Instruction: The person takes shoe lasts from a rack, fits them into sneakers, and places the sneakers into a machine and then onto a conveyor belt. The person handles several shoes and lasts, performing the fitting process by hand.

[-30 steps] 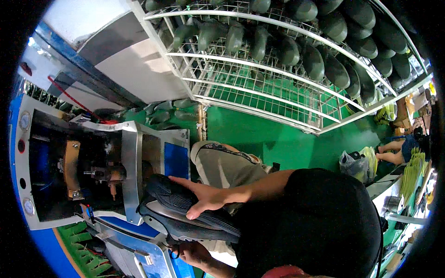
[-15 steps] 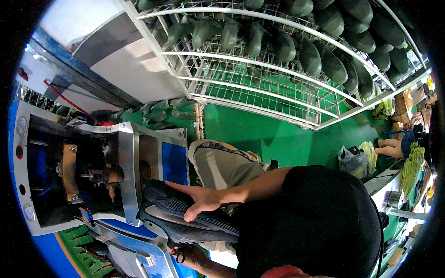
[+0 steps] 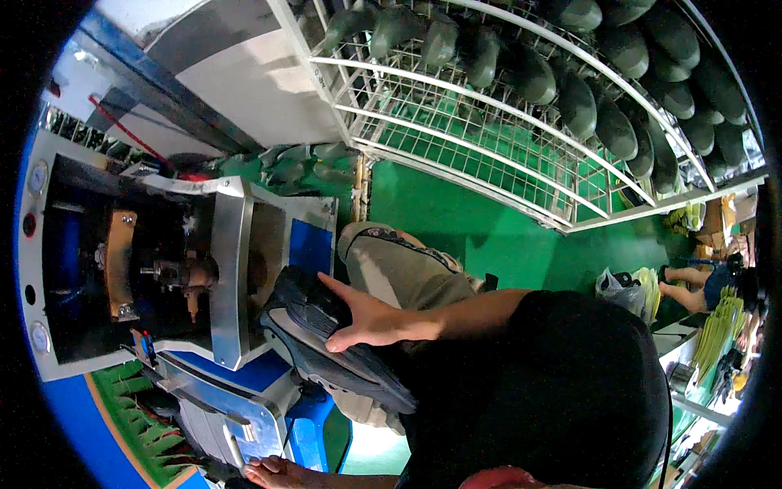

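A black shoe [image 3: 308,352] with a pale grey band along its side is held tilted in front of my body, its ridged sole turned toward my right hand [image 3: 376,319]. That hand grips it across the sole, thumb on one side and fingers on the other; part of the fingers is hidden behind the shoe. My left hand [image 3: 275,471] is low in the picture, apart from the shoe, beside a metal-and-blue panel [image 3: 265,424]. Its fingers are curled, and a thin dark line runs down toward them. What they hold is too dark to make out.
Left of the shoe stands a machine [image 3: 232,273] with an open cavity, gauges and a tan curved pad [image 3: 121,265]. A white wire rack [image 3: 456,167] carries rows of dark shoe-shaped forms [image 3: 533,73]. Green shoe forms lie lower left. Another person's legs [image 3: 688,295] show at the right.
My left hand has moved from beside the shoe and its lace down and to the left. The shoe has turned and tilted slightly in my right hand. The view has shifted a little.
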Available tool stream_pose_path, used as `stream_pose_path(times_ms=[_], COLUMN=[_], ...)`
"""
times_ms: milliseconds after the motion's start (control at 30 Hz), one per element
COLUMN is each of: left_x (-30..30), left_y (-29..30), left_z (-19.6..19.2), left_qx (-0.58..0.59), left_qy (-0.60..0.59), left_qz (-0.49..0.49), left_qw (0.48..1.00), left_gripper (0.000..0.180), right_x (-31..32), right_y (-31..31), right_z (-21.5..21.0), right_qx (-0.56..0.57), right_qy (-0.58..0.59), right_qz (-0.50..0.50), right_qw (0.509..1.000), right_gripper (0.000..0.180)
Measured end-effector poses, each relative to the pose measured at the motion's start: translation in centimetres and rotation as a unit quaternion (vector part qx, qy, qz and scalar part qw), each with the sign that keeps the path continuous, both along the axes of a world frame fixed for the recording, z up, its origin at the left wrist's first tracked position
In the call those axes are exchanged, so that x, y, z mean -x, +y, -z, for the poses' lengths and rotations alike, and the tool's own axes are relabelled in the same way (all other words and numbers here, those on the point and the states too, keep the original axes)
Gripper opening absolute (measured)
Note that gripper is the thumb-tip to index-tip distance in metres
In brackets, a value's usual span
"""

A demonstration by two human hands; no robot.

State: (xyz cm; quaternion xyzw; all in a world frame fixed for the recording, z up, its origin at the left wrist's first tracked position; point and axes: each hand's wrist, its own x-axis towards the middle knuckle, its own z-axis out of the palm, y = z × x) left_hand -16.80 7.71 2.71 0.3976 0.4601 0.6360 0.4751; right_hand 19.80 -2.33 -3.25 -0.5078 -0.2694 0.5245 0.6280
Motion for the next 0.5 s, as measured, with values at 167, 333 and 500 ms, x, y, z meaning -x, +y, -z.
stream_pose_path(times_ms=[167,333,500], left_x=[-5.8,-13.8,-12.1], left_y=[-2.3,-5.7,-4.5], left_z=[0.1,4.5,3.9], left_qx=[0.084,0.095,0.134], left_qy=[0.43,0.239,0.417], left_qz=[0.131,0.273,0.242], left_qw=[0.889,0.927,0.866], left_gripper=[0.049,0.061,0.044], right_x=[0.8,0.8,0.4], right_y=[0.3,-0.3,-0.5], right_z=[-2.8,-3.0,-3.0], right_qx=[0.141,0.096,0.099], right_qy=[-0.193,-0.251,-0.248], right_qz=[-0.061,-0.039,-0.048], right_qw=[0.969,0.962,0.962], right_gripper=[0.125,0.125,0.123])
